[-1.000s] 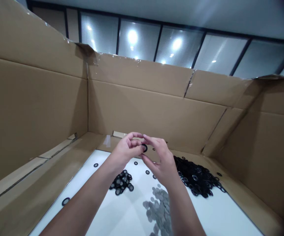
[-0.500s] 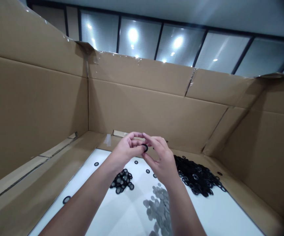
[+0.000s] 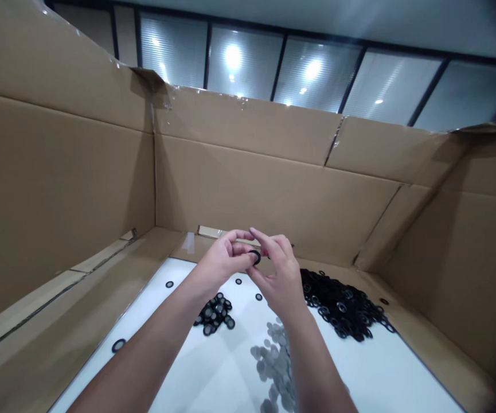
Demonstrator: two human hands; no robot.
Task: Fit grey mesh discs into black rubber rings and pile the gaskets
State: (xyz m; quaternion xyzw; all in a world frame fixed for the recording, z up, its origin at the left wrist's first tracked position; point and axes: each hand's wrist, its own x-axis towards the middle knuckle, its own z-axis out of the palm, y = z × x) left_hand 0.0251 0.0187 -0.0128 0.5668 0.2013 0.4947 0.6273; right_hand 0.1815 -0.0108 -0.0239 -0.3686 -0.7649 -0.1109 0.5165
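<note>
My left hand [image 3: 226,258] is closed in a pinch, with a small black ring [image 3: 256,257] at its thumb tip. Close against the ring, my right hand [image 3: 278,267] has its thumb and forefinger apart and curved around it. Whether its other fingers touch the ring is hard to see. Below my left wrist lies a small pile of black rings with grey centres [image 3: 213,314]. Loose grey discs [image 3: 273,361] are spread beside my right forearm. Beyond that forearm is a large heap of plain black rings [image 3: 342,304].
Tall cardboard walls [image 3: 248,189] enclose the white work surface [image 3: 204,373] on the left, far and right sides. Single ringed discs lie apart, one at the left edge [image 3: 118,345] and another farther back [image 3: 169,284]. One black ring [image 3: 384,302] sits on the cardboard at right.
My right hand has shifted slightly, its forefinger and thumb a little farther apart around the ring. My left hand still pinches the ring in nearly the same place.
</note>
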